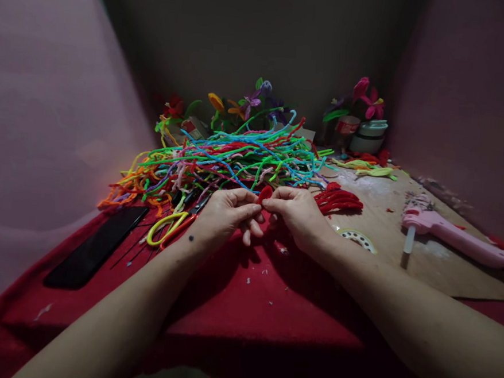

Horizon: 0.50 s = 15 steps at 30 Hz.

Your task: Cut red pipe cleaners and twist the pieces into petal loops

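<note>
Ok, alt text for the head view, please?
The left hand and right hand hold a small red piece above a red cloth. Beyond lies a tangle of colourful pipe cleaners; scissors and a black phone lie to the left, a pink glue gun on a brown board to the right.

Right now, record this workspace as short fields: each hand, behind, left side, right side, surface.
left hand: pinching red fuzzy piece
right hand: pinching same piece
behind: heap of multicoloured fuzzy stems
left side: black phone, scissors
right side: red stem bundle, pink glue gun
surface: red cloth, brown board
</note>
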Each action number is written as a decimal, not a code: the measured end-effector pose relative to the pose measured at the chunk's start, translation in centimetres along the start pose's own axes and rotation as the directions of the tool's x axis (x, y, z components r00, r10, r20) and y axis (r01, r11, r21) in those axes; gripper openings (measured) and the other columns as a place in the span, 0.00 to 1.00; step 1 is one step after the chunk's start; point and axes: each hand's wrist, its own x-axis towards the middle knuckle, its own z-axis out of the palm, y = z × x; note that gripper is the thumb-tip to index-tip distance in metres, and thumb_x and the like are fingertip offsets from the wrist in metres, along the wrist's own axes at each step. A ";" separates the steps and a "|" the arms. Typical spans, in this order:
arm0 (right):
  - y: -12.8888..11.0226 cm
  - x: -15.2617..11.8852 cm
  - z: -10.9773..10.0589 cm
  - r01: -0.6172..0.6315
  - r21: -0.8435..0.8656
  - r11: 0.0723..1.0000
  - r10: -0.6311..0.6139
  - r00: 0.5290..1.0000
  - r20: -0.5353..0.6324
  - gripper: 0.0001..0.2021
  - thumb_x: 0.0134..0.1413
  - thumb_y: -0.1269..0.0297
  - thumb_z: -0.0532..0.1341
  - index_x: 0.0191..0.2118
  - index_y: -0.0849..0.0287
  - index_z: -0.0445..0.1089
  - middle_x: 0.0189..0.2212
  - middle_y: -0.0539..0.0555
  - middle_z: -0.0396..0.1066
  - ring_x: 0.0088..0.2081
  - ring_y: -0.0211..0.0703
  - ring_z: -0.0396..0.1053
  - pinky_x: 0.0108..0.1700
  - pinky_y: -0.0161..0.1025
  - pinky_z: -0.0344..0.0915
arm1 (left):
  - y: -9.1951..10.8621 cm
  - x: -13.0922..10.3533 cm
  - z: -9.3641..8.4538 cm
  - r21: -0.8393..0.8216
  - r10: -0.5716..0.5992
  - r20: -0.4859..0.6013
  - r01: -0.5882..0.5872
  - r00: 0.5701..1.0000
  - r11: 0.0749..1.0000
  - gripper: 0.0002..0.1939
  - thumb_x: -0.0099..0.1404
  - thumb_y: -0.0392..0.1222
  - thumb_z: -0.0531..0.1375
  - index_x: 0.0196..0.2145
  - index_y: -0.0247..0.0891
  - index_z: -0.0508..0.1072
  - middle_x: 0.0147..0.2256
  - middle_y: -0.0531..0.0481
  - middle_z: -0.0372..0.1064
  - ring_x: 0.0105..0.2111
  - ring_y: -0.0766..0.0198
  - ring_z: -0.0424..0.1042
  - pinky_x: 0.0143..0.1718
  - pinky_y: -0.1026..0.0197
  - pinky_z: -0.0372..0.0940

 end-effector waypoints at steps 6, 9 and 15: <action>-0.3 0.0 0.0 -0.007 0.190 0.982 0.007 1.000 0.004 0.08 0.38 0.64 0.64 0.26 0.61 0.67 0.20 0.48 0.66 0.19 0.33 0.61 0.23 0.34 0.56 | 0.0 -0.1 -0.1 0.065 0.030 0.011 -0.031 0.999 0.997 0.06 0.57 0.36 0.57 0.31 0.30 0.66 0.18 0.50 0.69 0.13 0.68 0.66 0.15 0.68 0.61; -0.3 0.0 -0.2 0.068 0.188 0.980 -0.070 0.998 0.003 0.08 0.41 0.63 0.63 0.23 0.63 0.69 0.19 0.49 0.67 0.19 0.31 0.60 0.23 0.33 0.56 | 0.0 0.0 -0.3 0.056 0.014 0.032 -0.016 0.999 0.998 0.05 0.57 0.36 0.57 0.32 0.30 0.66 0.18 0.50 0.70 0.12 0.68 0.66 0.15 0.68 0.61; 0.0 0.3 -0.1 0.034 0.193 0.981 -0.028 0.999 -0.034 0.07 0.40 0.66 0.63 0.20 0.63 0.69 0.14 0.47 0.64 0.16 0.31 0.58 0.21 0.33 0.53 | -0.2 0.2 -0.6 -0.031 -0.068 0.113 0.072 0.991 0.997 0.06 0.56 0.36 0.58 0.30 0.30 0.65 0.19 0.49 0.70 0.14 0.68 0.68 0.14 0.69 0.61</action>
